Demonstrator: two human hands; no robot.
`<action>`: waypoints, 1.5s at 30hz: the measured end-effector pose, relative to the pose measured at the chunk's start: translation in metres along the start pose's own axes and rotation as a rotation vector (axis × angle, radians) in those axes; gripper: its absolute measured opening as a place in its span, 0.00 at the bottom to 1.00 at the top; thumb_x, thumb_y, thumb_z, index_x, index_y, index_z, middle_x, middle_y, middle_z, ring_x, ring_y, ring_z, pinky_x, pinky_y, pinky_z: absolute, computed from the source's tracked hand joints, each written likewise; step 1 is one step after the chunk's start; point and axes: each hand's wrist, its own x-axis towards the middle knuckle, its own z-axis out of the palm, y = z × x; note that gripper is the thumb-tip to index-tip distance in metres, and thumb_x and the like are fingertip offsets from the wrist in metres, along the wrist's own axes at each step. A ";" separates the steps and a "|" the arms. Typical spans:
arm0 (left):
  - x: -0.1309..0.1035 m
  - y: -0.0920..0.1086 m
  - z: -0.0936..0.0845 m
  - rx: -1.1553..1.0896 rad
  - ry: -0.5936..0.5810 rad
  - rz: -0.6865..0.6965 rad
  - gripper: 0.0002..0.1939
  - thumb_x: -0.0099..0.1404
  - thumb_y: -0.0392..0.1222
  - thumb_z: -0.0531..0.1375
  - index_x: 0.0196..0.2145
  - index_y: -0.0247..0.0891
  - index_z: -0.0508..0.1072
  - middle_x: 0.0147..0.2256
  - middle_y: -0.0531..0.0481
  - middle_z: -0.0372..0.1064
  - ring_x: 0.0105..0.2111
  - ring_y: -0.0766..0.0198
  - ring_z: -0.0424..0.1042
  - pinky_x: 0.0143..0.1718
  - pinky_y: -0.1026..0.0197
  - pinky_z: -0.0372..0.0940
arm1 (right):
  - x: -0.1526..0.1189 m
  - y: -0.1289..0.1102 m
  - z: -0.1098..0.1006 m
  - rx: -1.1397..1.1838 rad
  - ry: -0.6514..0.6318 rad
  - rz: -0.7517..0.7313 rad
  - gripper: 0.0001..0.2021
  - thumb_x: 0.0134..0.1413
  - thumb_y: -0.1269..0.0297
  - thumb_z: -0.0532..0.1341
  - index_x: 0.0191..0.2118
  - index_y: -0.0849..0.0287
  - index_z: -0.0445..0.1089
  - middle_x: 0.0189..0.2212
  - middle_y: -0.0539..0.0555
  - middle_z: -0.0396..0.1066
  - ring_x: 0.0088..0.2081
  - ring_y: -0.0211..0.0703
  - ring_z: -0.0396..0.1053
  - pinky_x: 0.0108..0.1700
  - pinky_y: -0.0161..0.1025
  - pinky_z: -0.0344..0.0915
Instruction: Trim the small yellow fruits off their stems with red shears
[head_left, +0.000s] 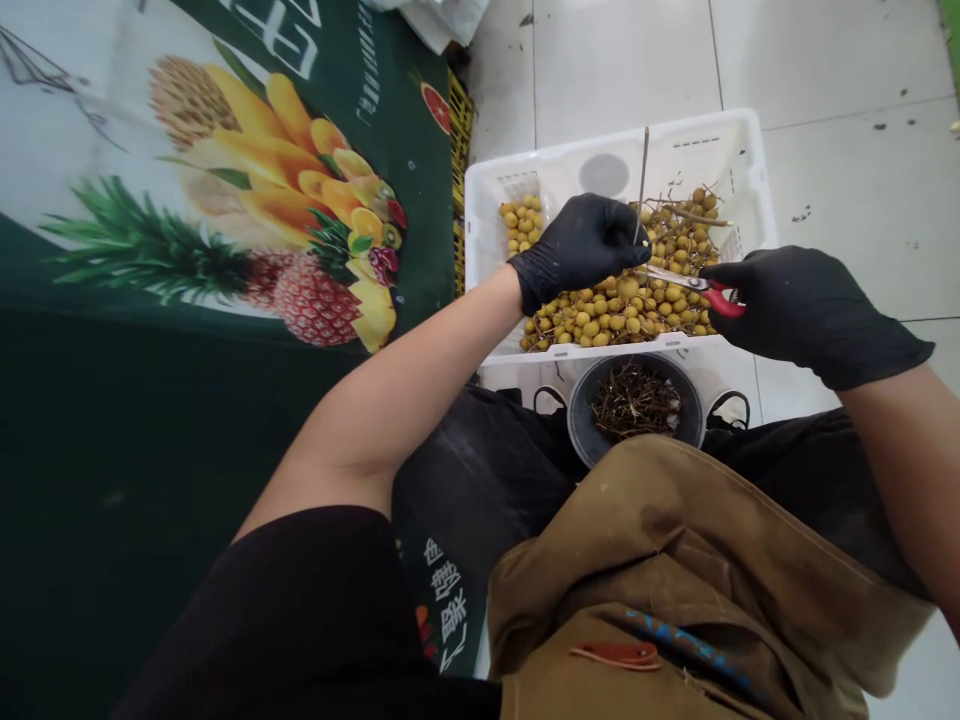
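My left hand (589, 243), in a black glove, is closed on a thin brown twig (643, 170) that stands up from the fingers. In my gloved right hand (806, 305) are scissors with red handles (724, 298). Their blades (675, 278) point left, with the tips close to the left fingertips; whether they touch the twig I cannot tell. Beneath both hands lie many round yellow-brown longans (615, 318), some on stems, in a white plastic crate (517, 170). A smaller group of loose longans (523, 222) sits at the crate's left end.
A grey bucket (581, 425) holding cut brown twigs (637, 400) stands between my legs, against the crate's near side. On the left is a dark green panel printed with fruit (315, 400); yellow crates (459, 130) show behind it. Pale floor tiles (840, 180) lie beyond.
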 end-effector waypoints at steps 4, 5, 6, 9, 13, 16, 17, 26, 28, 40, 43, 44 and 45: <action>0.002 -0.002 0.003 -0.009 -0.014 -0.043 0.11 0.62 0.43 0.75 0.28 0.38 0.78 0.26 0.47 0.78 0.31 0.57 0.78 0.40 0.54 0.74 | -0.002 -0.010 0.003 -0.138 0.015 -0.012 0.18 0.72 0.61 0.61 0.56 0.56 0.87 0.43 0.65 0.84 0.37 0.56 0.78 0.36 0.47 0.54; 0.002 -0.003 0.004 -0.010 -0.014 -0.053 0.11 0.62 0.42 0.74 0.28 0.38 0.78 0.27 0.47 0.78 0.31 0.57 0.78 0.40 0.53 0.74 | -0.002 -0.014 0.005 -0.166 0.025 -0.021 0.18 0.73 0.62 0.60 0.55 0.57 0.87 0.43 0.66 0.84 0.37 0.56 0.78 0.35 0.47 0.52; 0.003 -0.003 0.004 -0.010 -0.013 -0.065 0.10 0.62 0.42 0.74 0.29 0.39 0.78 0.27 0.47 0.78 0.31 0.57 0.77 0.40 0.53 0.74 | -0.002 -0.017 0.007 -0.183 0.032 -0.023 0.17 0.73 0.63 0.59 0.53 0.58 0.86 0.42 0.66 0.84 0.37 0.55 0.78 0.35 0.46 0.51; 0.005 -0.004 0.002 -0.009 -0.019 -0.110 0.10 0.62 0.42 0.74 0.29 0.40 0.77 0.25 0.48 0.76 0.31 0.57 0.75 0.39 0.53 0.74 | -0.002 -0.025 0.013 -0.167 0.023 -0.006 0.16 0.72 0.67 0.57 0.48 0.60 0.86 0.41 0.68 0.84 0.38 0.55 0.78 0.35 0.45 0.50; 0.005 -0.005 -0.002 -0.006 -0.015 -0.117 0.07 0.62 0.39 0.71 0.29 0.40 0.77 0.25 0.49 0.75 0.30 0.59 0.74 0.39 0.53 0.72 | -0.004 -0.024 0.012 -0.129 0.004 0.038 0.17 0.74 0.66 0.57 0.46 0.61 0.85 0.41 0.69 0.84 0.39 0.55 0.77 0.36 0.45 0.50; 0.005 -0.011 -0.002 0.061 0.028 -0.085 0.07 0.60 0.39 0.71 0.28 0.39 0.78 0.26 0.49 0.76 0.32 0.58 0.75 0.40 0.54 0.71 | -0.008 -0.019 0.006 -0.137 0.001 0.103 0.16 0.72 0.63 0.60 0.50 0.58 0.86 0.43 0.67 0.84 0.38 0.55 0.77 0.36 0.45 0.51; 0.006 -0.014 -0.001 0.082 0.036 -0.080 0.07 0.60 0.40 0.72 0.28 0.40 0.78 0.25 0.49 0.76 0.33 0.57 0.76 0.41 0.55 0.71 | -0.009 -0.017 0.005 -0.136 0.007 0.113 0.16 0.72 0.62 0.61 0.52 0.57 0.86 0.44 0.66 0.85 0.38 0.56 0.77 0.35 0.45 0.52; 0.006 -0.009 0.013 0.061 0.026 -0.081 0.12 0.61 0.41 0.74 0.25 0.43 0.76 0.25 0.49 0.74 0.37 0.54 0.73 0.45 0.51 0.69 | -0.010 -0.025 0.006 -0.093 -0.027 0.039 0.16 0.75 0.60 0.60 0.50 0.58 0.86 0.43 0.68 0.84 0.39 0.61 0.80 0.38 0.48 0.60; 0.005 -0.004 0.017 0.038 -0.007 -0.091 0.12 0.61 0.42 0.75 0.26 0.44 0.76 0.24 0.50 0.74 0.40 0.53 0.73 0.48 0.51 0.69 | -0.009 -0.028 0.009 -0.103 -0.017 0.030 0.16 0.75 0.61 0.59 0.48 0.59 0.86 0.43 0.68 0.85 0.40 0.60 0.81 0.38 0.47 0.60; 0.010 -0.019 -0.008 -0.181 0.095 -0.200 0.19 0.65 0.52 0.78 0.31 0.42 0.74 0.22 0.53 0.69 0.25 0.63 0.69 0.29 0.57 0.68 | -0.015 -0.017 0.013 -0.064 -0.007 0.130 0.18 0.73 0.58 0.59 0.54 0.56 0.85 0.44 0.65 0.85 0.39 0.59 0.80 0.36 0.47 0.58; 0.010 -0.021 -0.014 -0.193 0.113 -0.204 0.20 0.65 0.55 0.78 0.30 0.43 0.75 0.22 0.53 0.67 0.25 0.62 0.69 0.29 0.56 0.68 | -0.018 -0.011 0.006 -0.022 0.036 0.127 0.18 0.71 0.60 0.59 0.55 0.56 0.85 0.45 0.69 0.84 0.40 0.64 0.79 0.36 0.50 0.59; 0.010 -0.021 -0.015 -0.209 0.114 -0.205 0.19 0.65 0.56 0.77 0.30 0.43 0.75 0.22 0.53 0.67 0.26 0.62 0.69 0.30 0.56 0.68 | -0.018 -0.010 0.004 -0.017 0.042 0.127 0.18 0.71 0.60 0.59 0.55 0.57 0.85 0.45 0.70 0.84 0.40 0.65 0.79 0.36 0.50 0.59; 0.009 -0.021 -0.016 -0.228 0.111 -0.208 0.20 0.64 0.56 0.77 0.30 0.43 0.76 0.22 0.52 0.67 0.26 0.62 0.69 0.30 0.55 0.67 | -0.017 -0.009 0.003 -0.017 0.047 0.132 0.19 0.72 0.60 0.58 0.56 0.58 0.85 0.45 0.71 0.84 0.41 0.65 0.79 0.36 0.50 0.59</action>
